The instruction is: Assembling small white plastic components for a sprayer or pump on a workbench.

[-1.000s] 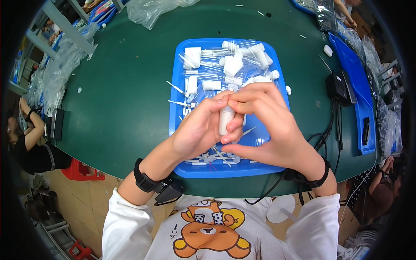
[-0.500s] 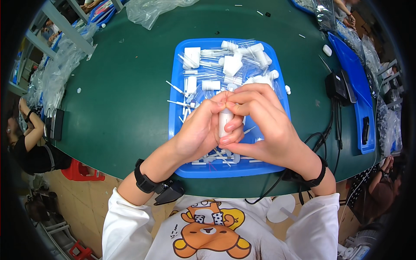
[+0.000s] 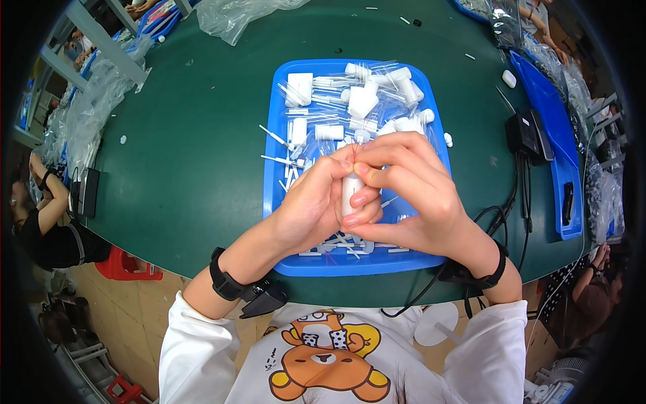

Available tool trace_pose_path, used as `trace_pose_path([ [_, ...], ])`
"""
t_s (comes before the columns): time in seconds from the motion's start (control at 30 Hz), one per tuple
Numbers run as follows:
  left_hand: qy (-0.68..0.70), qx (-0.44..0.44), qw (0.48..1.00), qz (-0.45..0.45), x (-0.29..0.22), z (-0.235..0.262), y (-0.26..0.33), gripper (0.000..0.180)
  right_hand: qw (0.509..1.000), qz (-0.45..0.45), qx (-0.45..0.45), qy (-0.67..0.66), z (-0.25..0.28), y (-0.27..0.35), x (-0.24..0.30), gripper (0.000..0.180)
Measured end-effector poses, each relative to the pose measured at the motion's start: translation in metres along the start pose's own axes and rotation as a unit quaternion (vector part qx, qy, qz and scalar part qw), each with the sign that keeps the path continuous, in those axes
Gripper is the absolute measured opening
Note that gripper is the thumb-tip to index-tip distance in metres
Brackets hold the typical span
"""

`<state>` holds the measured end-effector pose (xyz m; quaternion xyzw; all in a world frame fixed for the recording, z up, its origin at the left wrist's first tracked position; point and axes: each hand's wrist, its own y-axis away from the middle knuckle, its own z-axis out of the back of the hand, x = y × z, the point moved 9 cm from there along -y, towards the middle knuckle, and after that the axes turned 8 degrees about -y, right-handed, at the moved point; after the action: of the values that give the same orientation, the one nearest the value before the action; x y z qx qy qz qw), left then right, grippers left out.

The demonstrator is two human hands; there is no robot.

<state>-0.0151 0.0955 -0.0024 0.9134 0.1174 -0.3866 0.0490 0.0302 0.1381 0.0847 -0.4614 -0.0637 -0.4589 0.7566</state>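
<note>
Over the front half of a blue tray [image 3: 268,195], my two hands meet at a small white cylinder [image 3: 349,192]. The fingers of my left hand [image 3: 311,192] wrap round it, holding it roughly upright, with the thumb at its top end. My right hand [image 3: 420,188] is closed against it too, a forefinger at the top and the thumb low near its base. Thin reddish strands [image 3: 354,149] stick up beside the fingertips; where they end is hidden. White cylinders [image 3: 329,132], clear thin tubes and white sticks [image 3: 274,135] lie jumbled in the tray.
The green table [image 3: 195,155] carries a black box [image 3: 523,135] with cables to the right, beside a long blue tray [image 3: 548,158]. Clear plastic bags [image 3: 84,114] lie along the left edge. Other people sit at both sides. A red stool [image 3: 128,264] stands at the lower left.
Both hands keep the same grip on the white cylinder; only the fingertips at its top have shifted very slightly. The whole view has drifted a few pixels.
</note>
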Motion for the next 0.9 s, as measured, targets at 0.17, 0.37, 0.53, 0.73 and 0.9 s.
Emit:
trace_pose_path([
  [0.17,0.002,0.007,1.0,-0.002,0.0,0.0,0.0,0.024,1.0,0.015,0.009,0.014,0.0,0.0,0.002,0.042],
  [0.37,0.045,0.039,0.998,-0.034,-0.005,0.0,-0.002,0.026,1.0,-0.018,-0.009,-0.005,0.004,-0.002,-0.003,0.049],
  [0.53,-0.088,-0.036,0.995,-0.018,-0.007,0.004,-0.002,0.031,0.999,-0.046,-0.022,0.006,0.01,-0.003,-0.005,0.055],
  [0.73,-0.09,-0.005,0.995,-0.03,-0.011,0.0,-0.002,0.034,0.997,-0.061,-0.04,-0.023,0.013,-0.003,-0.008,0.055],
  [0.9,-0.081,0.018,0.996,-0.043,-0.009,0.0,-0.002,0.032,0.998,-0.014,-0.057,-0.011,0.017,-0.002,-0.005,0.054],
])
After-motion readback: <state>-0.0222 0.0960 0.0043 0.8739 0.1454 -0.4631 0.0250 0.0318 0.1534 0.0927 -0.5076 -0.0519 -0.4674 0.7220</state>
